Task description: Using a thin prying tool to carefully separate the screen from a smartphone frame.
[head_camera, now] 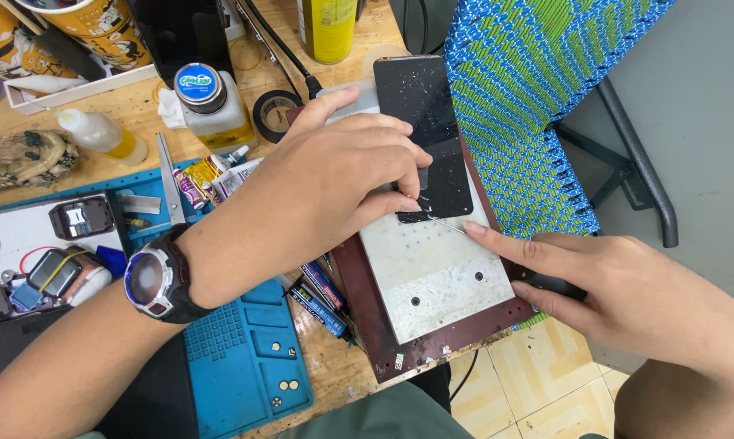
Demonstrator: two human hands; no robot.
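Wire [444, 224], thin and taut, runs from my left hand [334, 183], whose fingers pinch it closed at the lower edge of the black phone screen [428, 130] lying on the metal plate [432, 276], to my right hand [627, 284], index finger stretched along the plate's edge; whether that hand grips the wire I cannot tell. I judge it wants even tension, kept low against the glass. Behind stand a blue-capped clear bottle [212, 102] and a yellow spray can [328, 28], with blue-labelled tubes [322, 297] beside the blue mat [245, 358].

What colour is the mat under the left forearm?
Blue, seen in the head view: the mat lies beneath the left forearm.
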